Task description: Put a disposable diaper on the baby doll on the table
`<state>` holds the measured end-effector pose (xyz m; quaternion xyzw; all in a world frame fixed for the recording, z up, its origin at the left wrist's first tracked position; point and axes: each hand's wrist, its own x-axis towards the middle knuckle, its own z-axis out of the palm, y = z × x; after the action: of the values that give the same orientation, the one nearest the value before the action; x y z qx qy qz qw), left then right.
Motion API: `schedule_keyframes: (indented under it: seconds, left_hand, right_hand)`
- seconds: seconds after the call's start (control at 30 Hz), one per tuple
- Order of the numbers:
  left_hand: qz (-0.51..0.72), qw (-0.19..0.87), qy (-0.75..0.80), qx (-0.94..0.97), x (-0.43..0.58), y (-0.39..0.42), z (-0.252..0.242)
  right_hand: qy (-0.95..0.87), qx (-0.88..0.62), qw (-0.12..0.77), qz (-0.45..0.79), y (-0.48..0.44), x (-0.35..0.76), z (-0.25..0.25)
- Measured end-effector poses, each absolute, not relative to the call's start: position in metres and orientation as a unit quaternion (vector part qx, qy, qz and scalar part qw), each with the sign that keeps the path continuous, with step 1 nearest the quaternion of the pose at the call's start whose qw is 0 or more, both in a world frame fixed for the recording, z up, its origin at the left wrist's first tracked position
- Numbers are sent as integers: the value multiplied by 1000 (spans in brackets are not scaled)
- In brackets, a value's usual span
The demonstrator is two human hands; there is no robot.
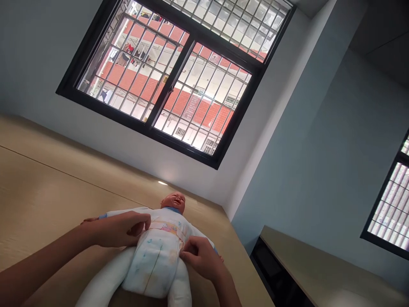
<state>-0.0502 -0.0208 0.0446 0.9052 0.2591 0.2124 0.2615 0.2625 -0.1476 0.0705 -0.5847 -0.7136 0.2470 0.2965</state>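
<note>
A baby doll [174,201] in a white top with blue trim lies on its back on a wooden table [47,187]. Round its hips is a white diaper [151,264] with a colourful printed waistband. My left hand [124,228] is closed at the left end of that waistband, thumb and fingers pinched on its edge. On the other side, my right hand [203,256] has its fingers curled round the right edge of the diaper, by the top of the leg. The fingertips of both hands are partly hidden.
Behind the table, a wall carries a black-framed barred window [159,85]. A second table [319,260] with a dark side stands at the lower right, beyond the first table's right edge. Another barred window [391,204] shows at the far right.
</note>
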Motion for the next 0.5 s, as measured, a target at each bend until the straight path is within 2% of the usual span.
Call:
schedule_keyframes:
  seconds: [0.07, 0.17, 0.5]
  left_hand:
    - [203, 298, 264, 895, -56, -18, 46]
    - [231, 260, 273, 897, -53, -18, 46]
    - [286, 109, 195, 932, -29, -29, 38]
  right_hand:
    - [-706, -587, 287, 275, -149, 269, 72]
    - [-713, -567, 312, 268, -146, 270, 66]
    - [-813, -466, 350, 11, -132, 248, 39]
